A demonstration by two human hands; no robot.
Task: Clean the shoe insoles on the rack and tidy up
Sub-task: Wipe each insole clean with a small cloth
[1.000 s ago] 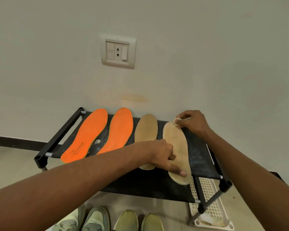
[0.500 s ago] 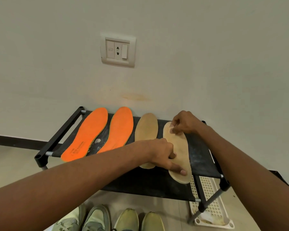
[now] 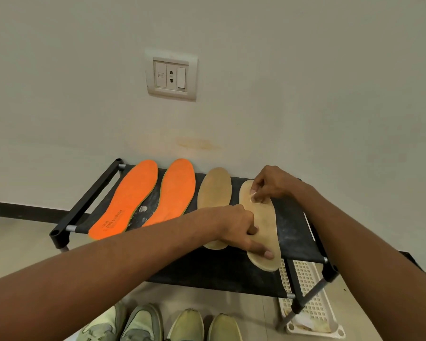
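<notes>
Rightmost tan insole (image 3: 262,225) lies flat on the black rack (image 3: 295,232), just right of the second tan insole (image 3: 214,188). Left hand (image 3: 236,227) pins its heel end, index finger straight and pressing, the others curled. Right hand (image 3: 271,184) pinches a small white wipe (image 3: 253,196) against the toe end. The insole looks thin, light and floppy, likely to slide; hold it at the heel while wiping.

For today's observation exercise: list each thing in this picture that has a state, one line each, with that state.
Left hand: forefinger pressing the right tan insole flat.
Right hand: pinching a small white wipe on that insole.
Left tan insole: lying flat, untouched.
Two orange insoles: flat, side by side.
Rack: shelf dusty.
</notes>
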